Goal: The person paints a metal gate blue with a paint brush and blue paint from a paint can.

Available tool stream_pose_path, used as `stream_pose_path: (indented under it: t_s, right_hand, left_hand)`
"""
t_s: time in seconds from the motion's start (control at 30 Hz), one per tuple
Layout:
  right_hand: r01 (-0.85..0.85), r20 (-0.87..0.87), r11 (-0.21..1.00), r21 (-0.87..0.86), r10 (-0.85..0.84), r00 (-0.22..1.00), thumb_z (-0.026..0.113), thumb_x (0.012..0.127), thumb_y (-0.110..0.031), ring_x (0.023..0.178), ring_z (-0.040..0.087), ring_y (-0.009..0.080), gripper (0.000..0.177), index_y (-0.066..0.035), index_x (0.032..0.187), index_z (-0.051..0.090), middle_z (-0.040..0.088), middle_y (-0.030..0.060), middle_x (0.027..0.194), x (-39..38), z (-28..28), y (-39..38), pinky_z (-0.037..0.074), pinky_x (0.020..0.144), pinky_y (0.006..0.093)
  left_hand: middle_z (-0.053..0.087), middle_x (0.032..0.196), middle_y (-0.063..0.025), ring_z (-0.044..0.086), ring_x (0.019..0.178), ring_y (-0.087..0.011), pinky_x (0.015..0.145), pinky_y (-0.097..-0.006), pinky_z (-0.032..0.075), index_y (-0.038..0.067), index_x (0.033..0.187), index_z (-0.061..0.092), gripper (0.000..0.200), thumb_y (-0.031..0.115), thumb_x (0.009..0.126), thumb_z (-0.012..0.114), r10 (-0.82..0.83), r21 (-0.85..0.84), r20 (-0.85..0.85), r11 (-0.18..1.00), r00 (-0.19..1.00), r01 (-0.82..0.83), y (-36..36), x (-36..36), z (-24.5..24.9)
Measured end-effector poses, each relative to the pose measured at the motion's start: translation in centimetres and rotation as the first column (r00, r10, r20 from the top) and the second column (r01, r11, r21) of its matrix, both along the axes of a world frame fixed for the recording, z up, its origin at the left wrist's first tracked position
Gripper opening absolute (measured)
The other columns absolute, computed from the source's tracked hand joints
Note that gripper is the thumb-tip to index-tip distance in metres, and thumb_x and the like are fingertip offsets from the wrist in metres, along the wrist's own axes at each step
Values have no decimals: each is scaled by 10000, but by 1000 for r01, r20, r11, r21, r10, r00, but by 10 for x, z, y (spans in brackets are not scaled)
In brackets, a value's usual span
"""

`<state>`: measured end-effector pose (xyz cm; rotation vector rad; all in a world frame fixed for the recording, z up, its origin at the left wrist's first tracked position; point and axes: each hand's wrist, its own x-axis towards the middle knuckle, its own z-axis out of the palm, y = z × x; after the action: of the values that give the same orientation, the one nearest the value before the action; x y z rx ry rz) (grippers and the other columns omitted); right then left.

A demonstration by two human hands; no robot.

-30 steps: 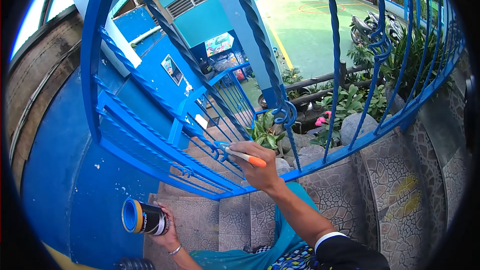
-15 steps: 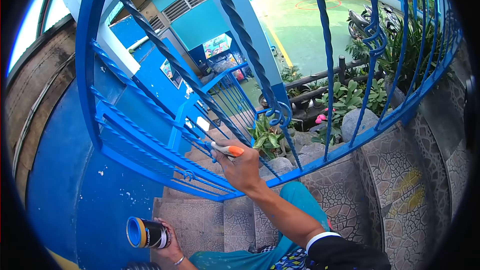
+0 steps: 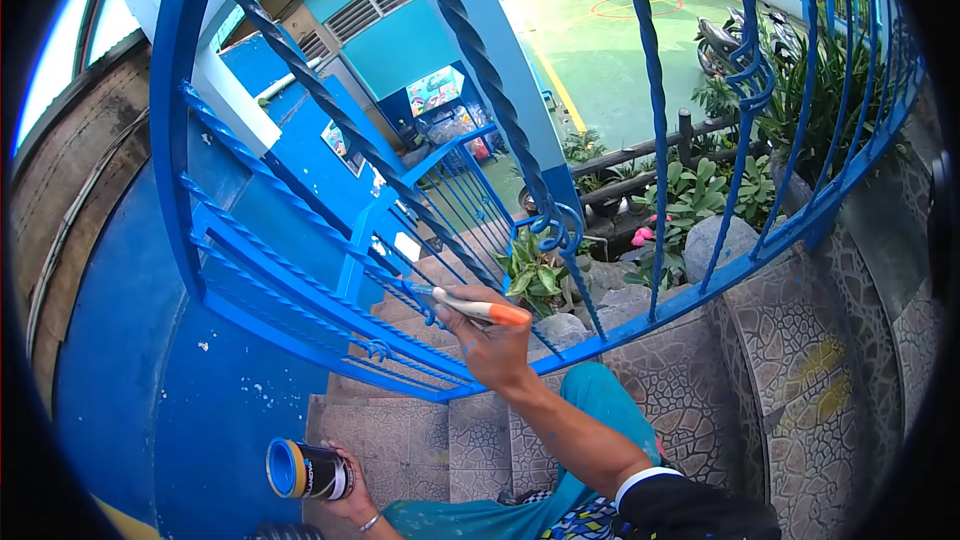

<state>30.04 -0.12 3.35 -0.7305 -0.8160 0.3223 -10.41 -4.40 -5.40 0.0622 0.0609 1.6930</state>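
My right hand (image 3: 495, 345) is closed round a paintbrush (image 3: 485, 309) with a pale handle and an orange end. The brush's blue-wet tip points left and meets a twisted bar of the blue metal railing (image 3: 600, 345); whether it touches is hard to tell. Low on the left, my left hand (image 3: 350, 490) grips a paint can (image 3: 322, 472) with a dark label and a yellow band. The can is tilted, its blue-coated mouth facing left. A bracelet circles the left wrist.
Stone-patterned stairs (image 3: 400, 440) run down beneath me. At the left stands a blue wall (image 3: 220, 390) with chipped spots. Beyond the railing are potted plants (image 3: 535, 270), rocks (image 3: 715, 245), a green court (image 3: 610, 60) and parked motorcycles (image 3: 725, 45).
My right hand has shifted slightly right and down, and the brush now lies flatter, with more of its handle showing. The paint can has moved a little right and down.
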Motion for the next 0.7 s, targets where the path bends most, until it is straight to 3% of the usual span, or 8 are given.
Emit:
stream_pose_path:
  t_s: [0.07,0.2,0.33,0.37,0.47,0.67,0.7]
  right_hand:
    - [-58,-112,997,44,62,992,840,929,35,1011,780,170,261,14,1179,771,816,120,1136,4,-7,-8,629,878,318]
    - [157,255,979,127,-185,949,859,865,41,1094,797,303,292,-10,1142,780,812,148,1137,24,-31,-2,647,928,362]
    - [96,448,993,73,-119,886,864,842,28,1133,787,303,286,-26,1110,782,810,135,1158,28,-62,-19,637,986,407]
    - [101,512,992,82,-129,849,880,822,52,1093,799,310,304,-12,1103,784,814,152,1138,32,-70,-24,651,951,403]
    - [-10,543,999,43,-15,839,876,818,55,1085,801,312,309,-6,1107,785,812,162,1132,38,-73,-42,651,940,400]
    - [147,236,987,61,-157,959,846,881,70,1064,803,244,291,20,1157,768,814,163,1149,36,-44,-19,650,911,346]
    - [179,273,983,45,-185,944,832,909,65,1059,797,215,297,21,1195,762,815,156,1158,36,-36,-12,649,906,330]
  left_hand:
    - [541,1583,-243,485,1471,-438,1164,-617,463,1,1571,493,864,435,859,718,1,-47,24,999,1000,0,-2,-1,3]
    - [548,1572,-245,486,1471,-436,1168,-619,458,12,1573,496,865,421,849,736,10,-42,96,999,995,-6,-3,1,3]
    - [542,1570,-244,486,1467,-439,1170,-619,456,14,1570,499,865,414,845,750,5,-12,77,1000,997,-4,0,1,2]
    - [540,1571,-243,485,1466,-440,1170,-619,456,15,1570,500,863,411,846,754,11,-13,62,1000,998,-10,-2,1,2]
    - [534,1575,-240,482,1464,-442,1165,-625,460,21,1570,503,855,403,850,761,3,-17,62,1000,998,-2,-2,-2,1]
    - [539,1572,-230,485,1457,-439,1155,-639,466,31,1565,514,846,415,853,761,11,-20,84,1000,996,-9,-3,2,3]
    - [541,1571,-229,484,1456,-440,1155,-639,466,31,1563,516,846,420,853,761,6,-23,98,1000,995,-4,-3,4,4]
